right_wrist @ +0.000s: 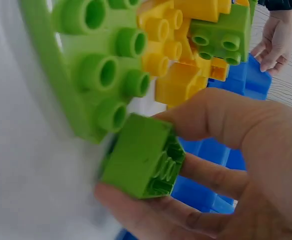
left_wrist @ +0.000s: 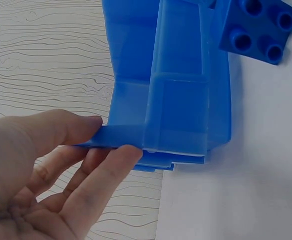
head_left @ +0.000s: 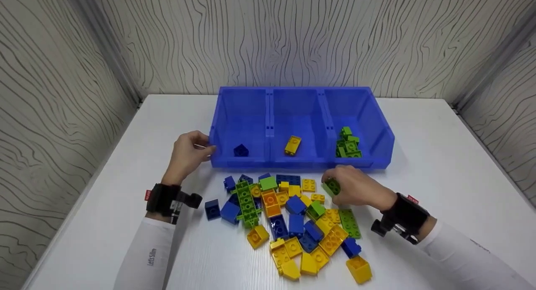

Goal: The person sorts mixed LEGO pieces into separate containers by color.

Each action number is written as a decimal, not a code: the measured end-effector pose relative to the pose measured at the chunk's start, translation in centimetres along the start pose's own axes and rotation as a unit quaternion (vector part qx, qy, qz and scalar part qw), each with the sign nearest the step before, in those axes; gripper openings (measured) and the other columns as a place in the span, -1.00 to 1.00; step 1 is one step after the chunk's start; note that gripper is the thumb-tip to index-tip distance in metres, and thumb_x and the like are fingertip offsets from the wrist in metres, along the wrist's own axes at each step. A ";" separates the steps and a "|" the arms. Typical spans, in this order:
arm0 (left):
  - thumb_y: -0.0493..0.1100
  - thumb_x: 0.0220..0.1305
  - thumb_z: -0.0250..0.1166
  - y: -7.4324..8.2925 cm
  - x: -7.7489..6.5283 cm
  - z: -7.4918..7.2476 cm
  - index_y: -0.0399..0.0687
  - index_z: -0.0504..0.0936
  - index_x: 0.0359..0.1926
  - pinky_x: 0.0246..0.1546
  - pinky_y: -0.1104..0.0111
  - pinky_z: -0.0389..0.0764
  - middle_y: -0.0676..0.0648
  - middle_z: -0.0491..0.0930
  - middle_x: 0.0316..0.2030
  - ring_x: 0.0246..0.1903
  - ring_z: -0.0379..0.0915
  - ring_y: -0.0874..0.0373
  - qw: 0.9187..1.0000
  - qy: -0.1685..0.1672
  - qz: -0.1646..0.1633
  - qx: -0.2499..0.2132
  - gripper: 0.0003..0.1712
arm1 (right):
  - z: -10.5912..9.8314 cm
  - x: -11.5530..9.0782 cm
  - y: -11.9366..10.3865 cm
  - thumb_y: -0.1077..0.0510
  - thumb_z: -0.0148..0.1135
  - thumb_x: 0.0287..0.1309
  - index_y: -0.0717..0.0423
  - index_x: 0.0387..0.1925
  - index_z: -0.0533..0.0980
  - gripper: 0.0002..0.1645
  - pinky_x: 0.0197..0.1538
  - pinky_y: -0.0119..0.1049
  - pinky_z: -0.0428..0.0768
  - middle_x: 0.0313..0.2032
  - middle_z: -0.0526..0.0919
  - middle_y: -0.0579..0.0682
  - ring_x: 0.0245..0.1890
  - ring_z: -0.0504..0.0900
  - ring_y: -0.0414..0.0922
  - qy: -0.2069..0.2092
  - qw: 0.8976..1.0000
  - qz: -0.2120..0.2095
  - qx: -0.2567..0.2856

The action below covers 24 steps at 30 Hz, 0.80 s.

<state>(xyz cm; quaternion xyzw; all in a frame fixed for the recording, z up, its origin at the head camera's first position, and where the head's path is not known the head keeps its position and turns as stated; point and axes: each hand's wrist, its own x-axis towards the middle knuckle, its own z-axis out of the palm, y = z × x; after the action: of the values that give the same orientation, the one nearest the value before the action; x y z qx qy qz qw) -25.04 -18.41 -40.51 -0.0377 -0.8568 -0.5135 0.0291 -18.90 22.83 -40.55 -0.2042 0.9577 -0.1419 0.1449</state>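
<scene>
A blue three-compartment bin (head_left: 301, 163) stands at the back of the table. My left hand (head_left: 189, 155) pinches the rim of its left end between thumb and fingers, as the left wrist view shows up close. My right hand (head_left: 356, 186) holds a green toy brick (right_wrist: 138, 157) by its sides, just in front of the bin's right compartment; the brick's hollow underside faces the palm in the right wrist view. Inside the bin, a dark blue brick (head_left: 240, 150) lies in the left compartment, a yellow brick (head_left: 292, 145) in the middle one, several green bricks (head_left: 348, 145) in the right one.
A loose pile of blue, yellow and green bricks spreads in front of the bin, between both forearms. A long green brick (head_left: 349, 223) lies at its right side, a yellow brick (head_left: 359, 270) at the near right. Patterned panels (head_left: 268, 38) enclose the white table (head_left: 435, 164).
</scene>
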 end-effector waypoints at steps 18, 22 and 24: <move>-0.32 0.13 0.36 -0.1 0.0 -0.1 -0.28 0.60 -0.17 -0.32 0.41 0.76 -0.21 0.60 -0.22 -0.33 0.63 0.18 1.000 0.000 -0.006 -0.007 -0.78 | -9.9 -1.5 0.9 0.33 0.30 -0.01 0.17 0.19 0.49 -0.38 -0.47 -0.33 0.38 0.14 0.56 0.26 -0.53 0.44 -0.10 0.107 0.994 -0.012 -0.009; -0.32 0.13 0.36 0.0 0.0 -0.1 -0.28 0.61 -0.16 -0.32 0.40 0.77 -0.21 0.60 -0.23 -0.34 0.63 0.18 1.000 0.000 -0.002 -0.006 -0.77 | -10.0 0.4 2.4 0.35 0.21 0.05 0.20 0.26 0.42 -0.34 -0.51 -0.32 0.25 0.22 0.48 0.30 -0.60 0.31 -0.13 0.115 0.993 -0.006 -0.011; -0.32 0.13 0.36 0.1 0.0 -0.1 -0.28 0.61 -0.16 -0.32 0.40 0.77 -0.22 0.60 -0.22 -0.33 0.63 0.18 1.000 -0.001 0.001 -0.005 -0.77 | -9.3 1.5 3.4 0.37 0.18 0.05 0.22 0.27 0.40 -0.34 -0.39 -0.23 0.44 0.23 0.48 0.31 -0.40 0.53 0.02 0.120 0.992 -0.006 -0.030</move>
<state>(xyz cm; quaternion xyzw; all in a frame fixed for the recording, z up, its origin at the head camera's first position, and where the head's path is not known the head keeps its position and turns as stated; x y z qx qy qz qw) -25.03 -18.46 -40.41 -0.0389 -0.8543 -0.5176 0.0289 -24.51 27.13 -33.47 -0.1961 0.9707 -0.1375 0.0221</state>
